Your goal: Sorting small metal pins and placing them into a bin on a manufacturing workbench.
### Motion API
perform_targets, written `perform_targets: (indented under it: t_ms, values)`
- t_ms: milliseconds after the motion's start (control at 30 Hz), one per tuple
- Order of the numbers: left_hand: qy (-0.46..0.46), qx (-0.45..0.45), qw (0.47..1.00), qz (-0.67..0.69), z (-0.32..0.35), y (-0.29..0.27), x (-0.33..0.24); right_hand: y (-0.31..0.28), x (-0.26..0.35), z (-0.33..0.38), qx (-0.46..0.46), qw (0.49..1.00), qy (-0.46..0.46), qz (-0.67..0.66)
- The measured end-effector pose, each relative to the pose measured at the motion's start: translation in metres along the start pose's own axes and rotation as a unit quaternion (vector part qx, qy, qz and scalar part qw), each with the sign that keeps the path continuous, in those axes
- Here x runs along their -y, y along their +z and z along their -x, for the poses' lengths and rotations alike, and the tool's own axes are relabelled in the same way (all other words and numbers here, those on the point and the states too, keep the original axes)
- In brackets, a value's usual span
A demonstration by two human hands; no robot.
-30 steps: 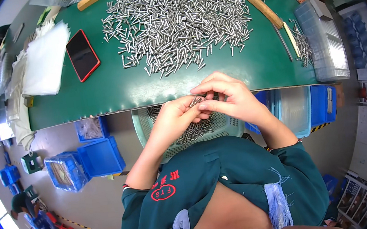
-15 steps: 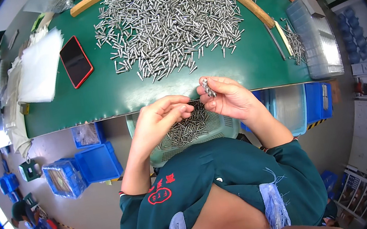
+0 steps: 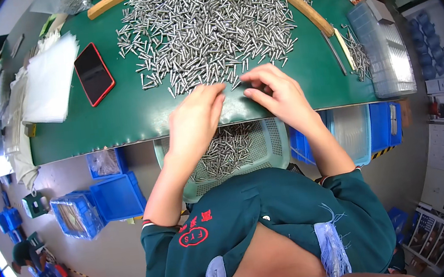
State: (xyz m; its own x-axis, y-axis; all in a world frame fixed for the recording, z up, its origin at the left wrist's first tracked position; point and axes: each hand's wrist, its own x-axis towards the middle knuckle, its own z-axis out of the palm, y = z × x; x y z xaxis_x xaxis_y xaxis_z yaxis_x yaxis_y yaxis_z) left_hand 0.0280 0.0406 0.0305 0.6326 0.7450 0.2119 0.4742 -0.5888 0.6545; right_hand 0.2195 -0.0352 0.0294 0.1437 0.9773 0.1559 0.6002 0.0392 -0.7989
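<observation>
A wide heap of small silver screw-like metal pins (image 3: 203, 25) covers the middle of the green table. At the heap's near edge, my left hand (image 3: 195, 114) is back up, its thumb and index fingertips slightly apart and the other fingers partly hidden. Facing it, my right hand (image 3: 281, 94) has thumb and forefinger spread, nothing visible between them. A few loose pins lie between the two hands. Below the table edge, a pale green perforated basket (image 3: 275, 149) holds many darker-looking pins (image 3: 227, 151); my left forearm covers part of its left side.
Wooden bars (image 3: 303, 6) border the heap. On the left lie a red-edged phone (image 3: 94, 73) and white plastic sheets (image 3: 51, 81). Clear plastic trays (image 3: 382, 46) stand at right, beside longer screws (image 3: 355, 52). Blue bins (image 3: 118, 197) are on the floor; another person (image 3: 27, 253) is far left.
Both hands have moved away from me, from above the basket to the heap's near edge. The small cluster of pins in my right fingers no longer shows, and those fingers have spread.
</observation>
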Motion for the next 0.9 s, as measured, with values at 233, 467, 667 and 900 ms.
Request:
perform_targets:
  t_ms: [233, 467, 667, 900]
  values:
    - [0.139, -0.038, 0.979, -0.145, -0.014, 0.024, 0.011, 0.01, -0.011, -0.01, -0.026, 0.971, -0.161, 0.175]
    - [0.127, 0.0, 0.988, -0.09, 0.016, 0.006, 0.012, 0.002, -0.001, 0.005, 0.016, 0.966, -0.148, 0.209]
    - [0.059, -0.011, 0.995, -0.085, 0.014, 0.005, 0.008, 0.021, -0.005, -0.002, -0.026, 0.981, -0.084, 0.172]
    - [0.068, -0.016, 0.995, -0.075, 0.019, 0.004, 0.009, 0.018, 0.0, -0.007, 0.003, 0.968, -0.152, 0.2]
